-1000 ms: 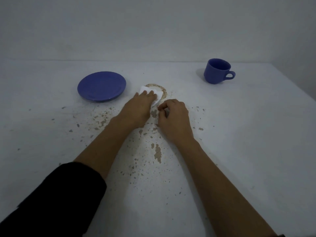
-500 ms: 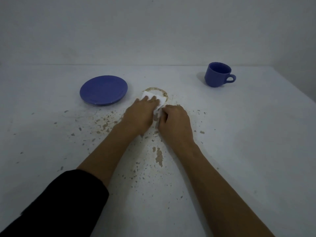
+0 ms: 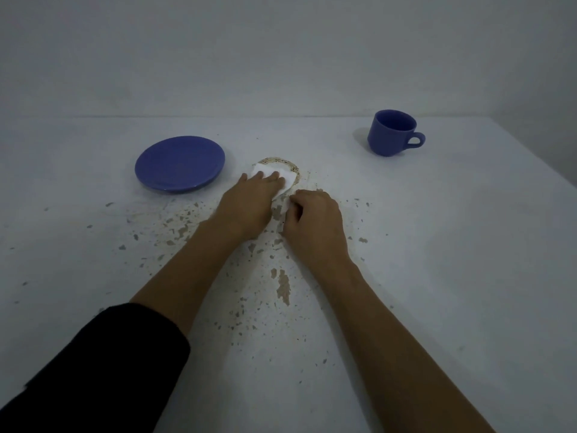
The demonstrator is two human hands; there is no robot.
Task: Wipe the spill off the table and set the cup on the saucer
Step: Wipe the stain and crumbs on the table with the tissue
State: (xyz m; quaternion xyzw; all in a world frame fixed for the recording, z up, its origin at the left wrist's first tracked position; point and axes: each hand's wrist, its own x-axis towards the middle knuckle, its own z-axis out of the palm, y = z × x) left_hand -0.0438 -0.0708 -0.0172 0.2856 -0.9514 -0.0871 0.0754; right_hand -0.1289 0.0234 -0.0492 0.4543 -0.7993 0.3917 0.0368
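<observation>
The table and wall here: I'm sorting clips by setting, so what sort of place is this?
Probably a bare indoor room, staged rather than a working kitchen. A plain white wall backs a white table with chipped paint, holding only a blue saucer, a blue cup and a brown spill ring.

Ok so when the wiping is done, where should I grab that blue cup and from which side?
Take the cup by its handle, coming in from the right. It stands upright on the table with the loop pointing right and nothing beside it, so the right hand probably has a free path. The saucer lies bare to the left.
</observation>
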